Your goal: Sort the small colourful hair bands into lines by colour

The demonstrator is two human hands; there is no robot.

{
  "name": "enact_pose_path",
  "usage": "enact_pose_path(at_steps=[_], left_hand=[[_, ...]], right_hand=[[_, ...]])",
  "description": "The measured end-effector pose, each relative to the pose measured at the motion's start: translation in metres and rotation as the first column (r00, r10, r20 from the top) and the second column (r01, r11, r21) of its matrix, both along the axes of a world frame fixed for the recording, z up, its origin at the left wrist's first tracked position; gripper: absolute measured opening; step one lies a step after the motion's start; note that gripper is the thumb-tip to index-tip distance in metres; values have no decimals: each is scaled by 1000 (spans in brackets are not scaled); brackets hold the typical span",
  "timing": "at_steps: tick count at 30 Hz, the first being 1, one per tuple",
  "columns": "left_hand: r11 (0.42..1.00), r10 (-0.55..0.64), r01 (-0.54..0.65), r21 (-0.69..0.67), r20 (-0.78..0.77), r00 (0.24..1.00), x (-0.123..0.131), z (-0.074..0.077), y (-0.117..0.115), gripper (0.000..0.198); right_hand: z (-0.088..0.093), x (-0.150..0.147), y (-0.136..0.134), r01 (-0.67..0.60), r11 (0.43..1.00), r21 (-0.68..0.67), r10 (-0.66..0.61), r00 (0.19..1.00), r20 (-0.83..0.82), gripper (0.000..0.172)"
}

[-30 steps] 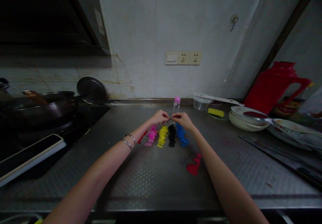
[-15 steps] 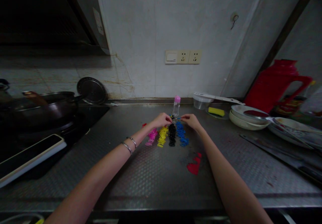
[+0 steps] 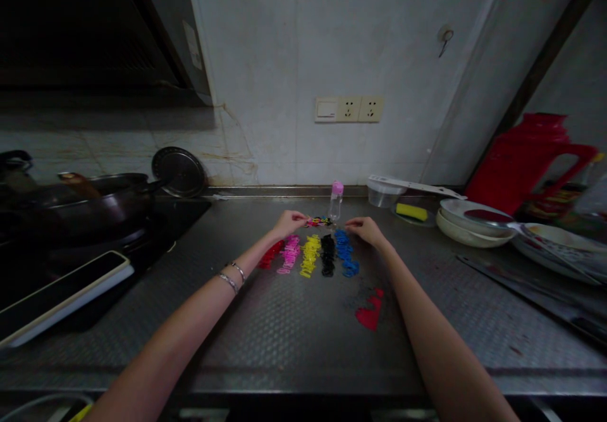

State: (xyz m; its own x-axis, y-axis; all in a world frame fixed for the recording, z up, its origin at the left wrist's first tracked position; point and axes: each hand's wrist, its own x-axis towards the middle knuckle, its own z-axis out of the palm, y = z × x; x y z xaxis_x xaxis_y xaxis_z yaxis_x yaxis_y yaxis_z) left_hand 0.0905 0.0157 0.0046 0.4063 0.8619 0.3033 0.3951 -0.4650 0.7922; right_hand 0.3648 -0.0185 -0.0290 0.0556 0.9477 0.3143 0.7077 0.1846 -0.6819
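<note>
My left hand point(image 3: 290, 223) is closed in a pinch at the left end of a small mixed-colour heap point(image 3: 318, 222). My right hand point(image 3: 366, 229) is also pinched, just above the blue row point(image 3: 346, 254). What either pinch holds is too small to see. Small loops, too small to name surely, lie in colour rows between my hands: red point(image 3: 271, 255), pink point(image 3: 289, 254), yellow point(image 3: 310, 256), black point(image 3: 327, 255) and blue. Behind the heap stands a clear bottle with a pink cap point(image 3: 336, 202).
A torn red piece point(image 3: 370, 311) lies on the metal counter point(image 3: 284, 346). Rightward are a yellow sponge point(image 3: 411, 212), a plastic ladle or scoop point(image 3: 386, 191), stacked bowls point(image 3: 469, 226), a long knife point(image 3: 516, 289) and a red flask point(image 3: 521, 162). A wok point(image 3: 104, 204) sits left.
My left hand has moved left, from above the black row to the heap's left end, uncovering the heap and the red row. A blue bit at my right fingertips no longer shows.
</note>
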Motion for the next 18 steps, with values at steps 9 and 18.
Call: enact_pose_path(at_steps=[9, 18], left_hand=[[932, 362, -348, -103, 216, 907, -62, -22, 16, 23], [941, 338, -329, -81, 234, 911, -62, -25, 13, 25]], right_hand=[[8, -11, -4, 30, 999, 45, -32, 998, 45, 25], [16, -33, -3, 90, 996, -16, -84, 972, 219, 26]])
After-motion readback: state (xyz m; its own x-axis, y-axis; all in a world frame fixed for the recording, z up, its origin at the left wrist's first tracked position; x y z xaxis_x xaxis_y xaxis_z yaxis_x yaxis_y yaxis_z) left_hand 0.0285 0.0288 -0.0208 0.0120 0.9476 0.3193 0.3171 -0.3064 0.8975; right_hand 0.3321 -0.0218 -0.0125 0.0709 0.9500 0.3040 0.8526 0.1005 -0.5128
